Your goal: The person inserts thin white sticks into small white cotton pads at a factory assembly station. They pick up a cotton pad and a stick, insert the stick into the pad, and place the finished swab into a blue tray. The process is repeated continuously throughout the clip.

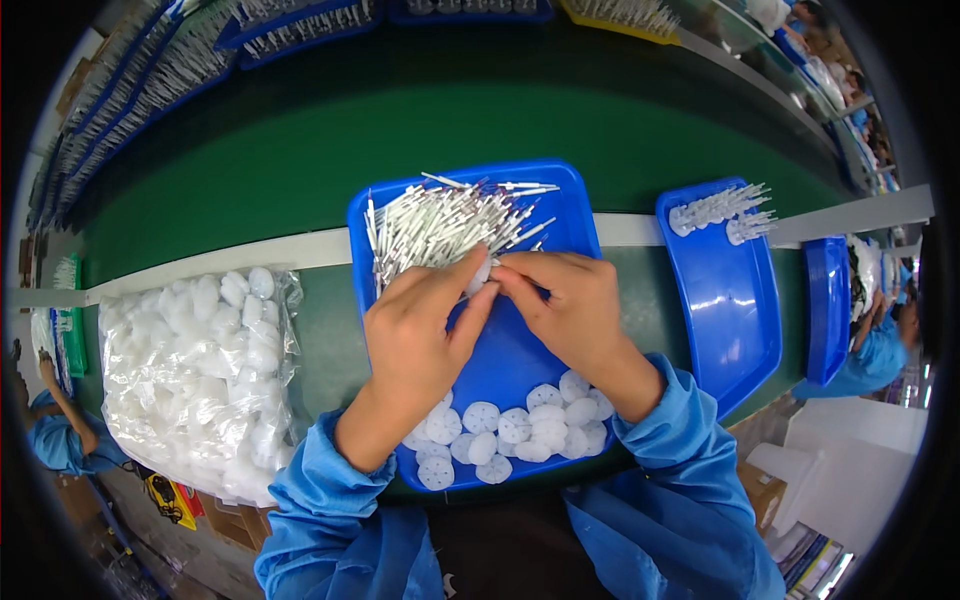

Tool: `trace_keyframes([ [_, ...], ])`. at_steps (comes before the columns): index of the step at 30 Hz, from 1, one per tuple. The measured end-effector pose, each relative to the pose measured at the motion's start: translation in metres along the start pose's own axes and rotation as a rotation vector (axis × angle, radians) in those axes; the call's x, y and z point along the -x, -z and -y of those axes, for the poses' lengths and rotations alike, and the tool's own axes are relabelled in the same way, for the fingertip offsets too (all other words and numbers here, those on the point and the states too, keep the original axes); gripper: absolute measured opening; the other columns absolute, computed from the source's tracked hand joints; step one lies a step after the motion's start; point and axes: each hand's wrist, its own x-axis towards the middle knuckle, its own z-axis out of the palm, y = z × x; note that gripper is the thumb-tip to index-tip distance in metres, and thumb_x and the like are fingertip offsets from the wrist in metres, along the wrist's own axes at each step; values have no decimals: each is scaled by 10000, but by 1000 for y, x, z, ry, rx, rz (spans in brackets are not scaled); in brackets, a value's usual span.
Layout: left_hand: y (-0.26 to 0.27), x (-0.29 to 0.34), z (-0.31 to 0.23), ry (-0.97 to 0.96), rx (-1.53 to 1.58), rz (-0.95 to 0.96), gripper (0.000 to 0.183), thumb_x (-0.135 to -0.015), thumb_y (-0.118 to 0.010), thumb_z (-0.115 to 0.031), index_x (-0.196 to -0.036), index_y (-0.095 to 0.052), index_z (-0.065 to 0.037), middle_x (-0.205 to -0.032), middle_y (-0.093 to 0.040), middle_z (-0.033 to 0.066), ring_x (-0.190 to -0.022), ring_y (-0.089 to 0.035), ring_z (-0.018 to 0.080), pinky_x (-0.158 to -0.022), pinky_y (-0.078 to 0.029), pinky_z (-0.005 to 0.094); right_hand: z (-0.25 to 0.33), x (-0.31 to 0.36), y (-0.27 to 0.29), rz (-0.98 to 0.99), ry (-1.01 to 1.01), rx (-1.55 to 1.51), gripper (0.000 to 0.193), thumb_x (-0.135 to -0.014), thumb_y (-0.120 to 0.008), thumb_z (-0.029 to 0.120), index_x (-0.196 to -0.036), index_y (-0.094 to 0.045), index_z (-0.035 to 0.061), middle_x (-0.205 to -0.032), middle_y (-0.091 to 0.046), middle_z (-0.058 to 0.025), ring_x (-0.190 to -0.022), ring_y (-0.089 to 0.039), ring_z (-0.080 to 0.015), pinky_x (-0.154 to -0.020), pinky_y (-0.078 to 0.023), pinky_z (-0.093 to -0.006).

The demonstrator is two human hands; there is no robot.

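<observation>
My left hand [415, 318] pinches a small white plastic disc [479, 277], seen partly edge-on between thumb and forefinger. Right against it, the thumb and forefinger of my right hand [575, 305] are closed at the disc's edge; what they grip is too small and covered to name. Both hands are over the middle of a blue tray [490, 365]. A heap of thin white rods [440, 225] with dark and metallic parts fills the tray's far end. Round white discs [515, 426] with small holes lie in its near end, below my wrists.
To the left lies a clear plastic bag [190, 370] full of white discs. A second blue tray [730, 310] on the right carries discs with rods standing in them [715, 210]. Filled trays line the far side. Other people [870, 350] sit at both sides.
</observation>
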Motion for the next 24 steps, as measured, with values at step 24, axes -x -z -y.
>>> trace_keyframes([
  [24, 0, -9, 2, -242, 5, -96, 469, -744, -911, -62, -1198, -805, -111, -1156, -757, 25, -975, -695, 244, -804, -583, 348, -13, 1, 5, 142, -117, -582, 302, -930, -817, 4, -1212, -711, 4, -1011, -754, -45, -924, -720, -118, -904, -588, -299],
])
